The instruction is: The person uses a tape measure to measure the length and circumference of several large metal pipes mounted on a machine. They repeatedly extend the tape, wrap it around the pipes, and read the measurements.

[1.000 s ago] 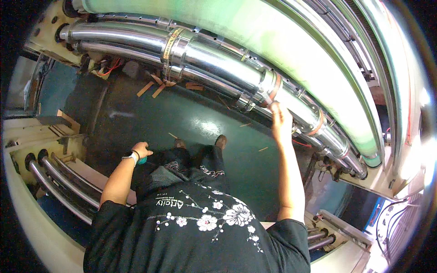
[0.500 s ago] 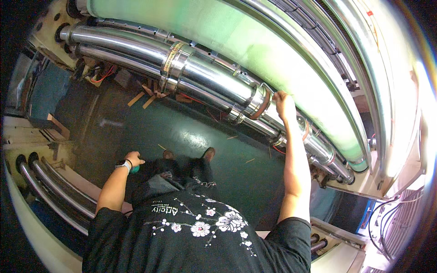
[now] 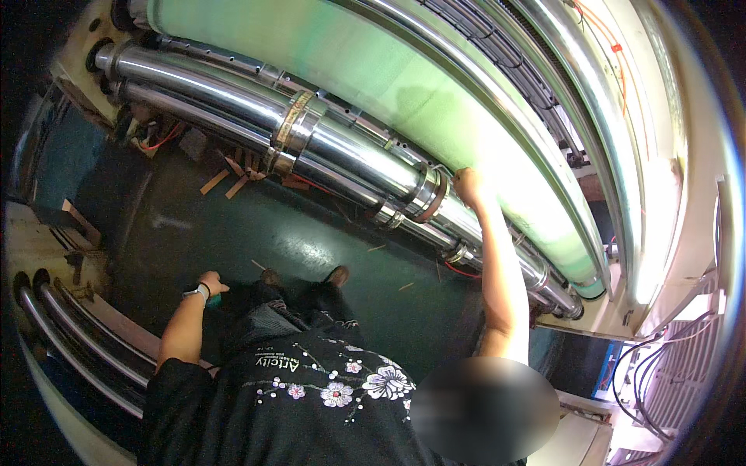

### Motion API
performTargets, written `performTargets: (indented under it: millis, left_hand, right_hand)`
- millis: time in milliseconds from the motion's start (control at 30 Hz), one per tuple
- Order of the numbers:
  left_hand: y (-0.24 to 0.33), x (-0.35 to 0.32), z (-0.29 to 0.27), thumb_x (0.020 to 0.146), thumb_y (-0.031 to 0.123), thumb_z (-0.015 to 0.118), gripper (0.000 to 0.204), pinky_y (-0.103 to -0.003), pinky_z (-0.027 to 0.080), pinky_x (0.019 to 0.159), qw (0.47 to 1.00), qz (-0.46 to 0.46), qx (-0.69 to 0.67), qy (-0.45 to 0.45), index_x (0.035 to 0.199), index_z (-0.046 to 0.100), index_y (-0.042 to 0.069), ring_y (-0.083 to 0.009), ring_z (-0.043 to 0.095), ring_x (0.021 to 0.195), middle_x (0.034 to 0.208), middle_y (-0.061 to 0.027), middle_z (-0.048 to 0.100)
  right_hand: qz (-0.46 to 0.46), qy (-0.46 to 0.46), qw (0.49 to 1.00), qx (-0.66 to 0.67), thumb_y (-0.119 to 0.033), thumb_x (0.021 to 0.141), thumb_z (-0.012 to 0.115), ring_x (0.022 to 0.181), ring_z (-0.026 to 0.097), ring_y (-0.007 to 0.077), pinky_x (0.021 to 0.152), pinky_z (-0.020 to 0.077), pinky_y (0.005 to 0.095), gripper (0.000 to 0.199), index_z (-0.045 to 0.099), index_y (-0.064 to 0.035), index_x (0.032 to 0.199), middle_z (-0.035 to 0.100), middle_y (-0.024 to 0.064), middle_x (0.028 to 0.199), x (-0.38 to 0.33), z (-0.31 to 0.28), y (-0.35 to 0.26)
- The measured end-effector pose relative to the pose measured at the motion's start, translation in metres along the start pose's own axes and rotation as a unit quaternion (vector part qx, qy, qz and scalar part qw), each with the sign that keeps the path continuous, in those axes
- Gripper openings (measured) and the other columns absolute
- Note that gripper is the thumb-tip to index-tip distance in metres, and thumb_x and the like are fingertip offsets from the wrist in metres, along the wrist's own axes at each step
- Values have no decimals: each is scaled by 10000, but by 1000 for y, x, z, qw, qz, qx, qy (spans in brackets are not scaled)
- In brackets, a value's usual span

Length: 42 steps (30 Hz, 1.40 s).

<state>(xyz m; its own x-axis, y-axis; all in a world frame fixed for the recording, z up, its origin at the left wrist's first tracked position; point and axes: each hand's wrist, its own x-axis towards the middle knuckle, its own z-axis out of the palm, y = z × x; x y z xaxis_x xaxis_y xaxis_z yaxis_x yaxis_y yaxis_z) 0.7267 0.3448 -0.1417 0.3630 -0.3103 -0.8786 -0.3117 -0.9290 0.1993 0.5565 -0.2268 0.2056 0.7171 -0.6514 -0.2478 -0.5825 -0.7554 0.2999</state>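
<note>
My right hand [image 3: 468,187] is closed at the far side of the big chrome roller [image 3: 365,159], beside a metal collar with a brown ring [image 3: 435,194]. A thin bent metal rod [image 3: 440,166] runs from the collar into its fingers; its held end is hidden. Low at my left side, my left hand [image 3: 207,284] is curled round a small green object [image 3: 214,300], mostly covered by the hand. A second collar with a yellowish band [image 3: 292,124] sits farther left on the roller.
A thinner chrome roller [image 3: 334,177] runs on the near side. Behind is a wide pale-green cylinder [image 3: 373,74]. Cardboard strips [image 3: 225,182] lie on the dark floor [image 3: 311,241] under the rollers. More rollers [image 3: 89,342] stand at lower left, and cables [image 3: 633,380] hang at right.
The whole view has shifted, so the machine appears slightly farther left. My right hand stays closed by the collar and has turned a little. My left hand still hangs low with the green object.
</note>
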Motion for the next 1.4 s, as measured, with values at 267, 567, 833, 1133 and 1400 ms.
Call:
performTargets:
  millis: [267,567,833,1133,1400]
  left_hand:
    - [18,6,-20,622,372,713,538,-376,438,818,999,8,-8,32,984,583,-5,-304,537,970,1032,-191,565]
    - [37,17,-26,663,435,687,598,-394,422,854,999,30,16,-1,1072,540,24,-297,502,1012,1114,-159,518]
    - [36,35,-9,633,478,683,690,-389,418,867,999,17,35,-16,1120,520,19,-297,488,1043,1150,-160,504]
    - [34,-5,11,656,378,688,584,-363,406,881,996,13,-83,21,1087,542,12,-292,489,1067,1151,-168,515]
    - [-12,-10,57,624,416,698,582,-371,423,848,1000,-1,-31,3,1005,584,-9,-305,529,993,1059,-188,562]
  right_hand:
    - [-14,-32,999,33,-210,811,465,609,612,314,626,484,395,302,603,35,701,587,184,590,-8,-15,-20]
    - [19,-206,975,81,-25,741,494,540,628,258,536,513,356,158,608,60,674,607,184,602,-7,-53,-55]
    - [77,-115,990,1,-112,789,490,850,611,241,724,493,350,197,629,-7,882,616,133,908,5,-43,-78]
    - [134,7,991,19,-201,816,430,841,613,287,710,491,380,258,631,-46,861,625,156,889,8,-10,-81]
    - [9,105,992,67,-302,875,373,696,572,390,627,454,467,274,503,-62,854,586,224,740,-5,24,-23]
